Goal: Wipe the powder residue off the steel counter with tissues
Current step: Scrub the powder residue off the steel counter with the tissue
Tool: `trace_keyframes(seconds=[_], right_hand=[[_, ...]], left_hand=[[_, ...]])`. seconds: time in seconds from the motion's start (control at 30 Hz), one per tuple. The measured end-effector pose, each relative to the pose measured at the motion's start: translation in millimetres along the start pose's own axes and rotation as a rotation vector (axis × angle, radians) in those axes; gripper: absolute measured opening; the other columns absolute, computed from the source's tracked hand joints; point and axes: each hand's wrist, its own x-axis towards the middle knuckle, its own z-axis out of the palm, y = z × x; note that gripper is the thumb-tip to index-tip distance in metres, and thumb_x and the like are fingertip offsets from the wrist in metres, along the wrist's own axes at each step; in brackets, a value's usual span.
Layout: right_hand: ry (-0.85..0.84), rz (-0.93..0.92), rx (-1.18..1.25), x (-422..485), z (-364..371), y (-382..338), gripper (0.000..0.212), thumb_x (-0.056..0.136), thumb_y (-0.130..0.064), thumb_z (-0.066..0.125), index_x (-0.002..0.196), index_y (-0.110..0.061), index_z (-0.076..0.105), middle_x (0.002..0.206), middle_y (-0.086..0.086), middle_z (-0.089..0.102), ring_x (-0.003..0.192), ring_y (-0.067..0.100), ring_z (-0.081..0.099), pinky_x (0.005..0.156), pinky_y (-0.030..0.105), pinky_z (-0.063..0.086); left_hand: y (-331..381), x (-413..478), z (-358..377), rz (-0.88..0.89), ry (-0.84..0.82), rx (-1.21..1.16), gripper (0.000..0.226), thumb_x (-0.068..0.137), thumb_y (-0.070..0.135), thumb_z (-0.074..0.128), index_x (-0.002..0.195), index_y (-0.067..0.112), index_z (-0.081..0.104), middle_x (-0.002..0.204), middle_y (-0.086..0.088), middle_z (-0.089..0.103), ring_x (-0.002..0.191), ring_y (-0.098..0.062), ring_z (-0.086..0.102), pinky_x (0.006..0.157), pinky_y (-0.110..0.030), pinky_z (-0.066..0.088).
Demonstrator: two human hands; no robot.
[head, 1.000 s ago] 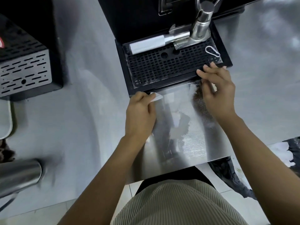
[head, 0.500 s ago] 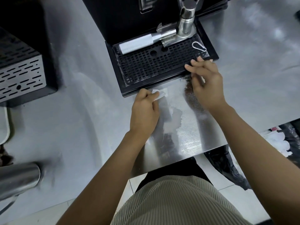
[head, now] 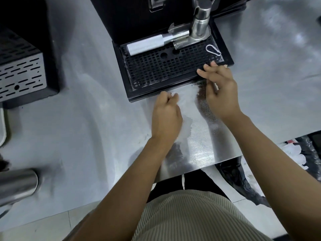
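left hand [head: 166, 117] tight around tissue [head: 173, 94] on counter [head: 86, 127]; right hand [head: 220, 91] loose-fingered at tray [head: 156, 70]

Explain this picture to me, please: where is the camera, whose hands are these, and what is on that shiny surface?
There is no robot here. A person wears a camera on the head, so the view looks down on their own arms. The hands work on a steel counter. At its back stands a black machine with a perforated drip tray; a metal handle and a small wire clip lie on the tray. Just in front of the tray, a dark patch of powder sits on the steel, with paler smears beside it. The left hand is curled by the tray's front edge, apparently round a white tissue, which is blurred and almost hidden. The right hand rests with loose fingers on the tray's front right corner, beside the powder; nothing shows in it.
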Motion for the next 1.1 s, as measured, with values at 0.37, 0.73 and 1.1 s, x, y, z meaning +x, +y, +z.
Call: trace_keyframes(seconds=[0.37,0.73,1.1], right_hand=[[-0.116,-0.031,-0.047,0.7,-11.5,1.3,0.060,0.080,0.019,0.037,0.129,-0.006,0.062,0.134,0.016,0.056,0.139,0.026,0.038,0.119,0.050,0.026],[-0.237,-0.039,-0.068,3.5,-22.8,-1.2,0.062,0.083,0.018,0.040,0.137,-0.010,0.055,0.144,0.010,0.049,0.144,0.023,0.032,0.121,0.021,0.017],[-0.322,-0.081,-0.090,7.7,-32.2,1.9,0.053,0.090,-0.004,0.032,0.138,-0.007,0.053,0.146,0.011,0.047,0.144,0.024,0.031,0.123,0.027,0.009]], left_hand=[[-25.4,-21.6,-38.6,-0.215,0.192,-0.008,0.031,0.089,-0.003,0.054,0.115,0.008,0.068,0.093,-0.003,0.053,0.080,-0.012,0.053,0.080,-0.006,0.038],[50.2,-27.8,14.3,-0.148,-0.090,-0.090,0.026,0.091,0.000,0.049,0.113,0.001,0.063,0.103,-0.006,0.050,0.094,-0.020,0.051,0.090,-0.031,0.046],[5.4,-54.2,-6.6,-0.369,0.250,0.111,0.024,0.096,0.004,0.047,0.114,0.002,0.063,0.095,0.004,0.043,0.087,-0.009,0.040,0.085,-0.016,0.037]])
